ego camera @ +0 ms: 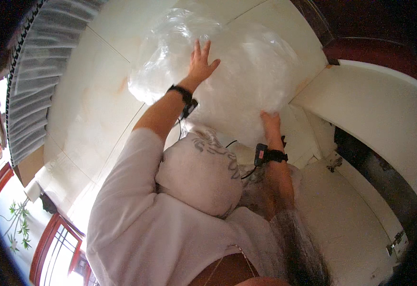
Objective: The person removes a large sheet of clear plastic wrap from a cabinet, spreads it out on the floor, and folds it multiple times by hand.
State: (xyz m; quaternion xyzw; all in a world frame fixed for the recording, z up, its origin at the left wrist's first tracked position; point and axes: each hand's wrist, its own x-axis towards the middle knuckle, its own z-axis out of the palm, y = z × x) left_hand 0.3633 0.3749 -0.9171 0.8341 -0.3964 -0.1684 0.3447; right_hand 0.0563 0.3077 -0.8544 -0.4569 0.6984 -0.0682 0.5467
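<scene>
A large, crumpled sheet or bag of clear plastic film (244, 71) lies spread over the pale tiled floor in front of me. My left hand (202, 66) rests on or just above its upper left part, fingers apart and palm down. Near its lower right edge is my right hand (271, 119), with the fingers bent at the film; whether they pinch it is too blurred to tell. Both wrists wear black straps with small devices and thin cables. My bent knee in patterned light cloth (201, 171) is below the film.
A gathered sheer cloth skirt with dark trim (44, 82) hangs at the left, beside a cardboard piece (29, 164). White steps or ledges (369, 96) stand at the right. A plant (22, 218) and a red-framed window or door (56, 250) show at lower left.
</scene>
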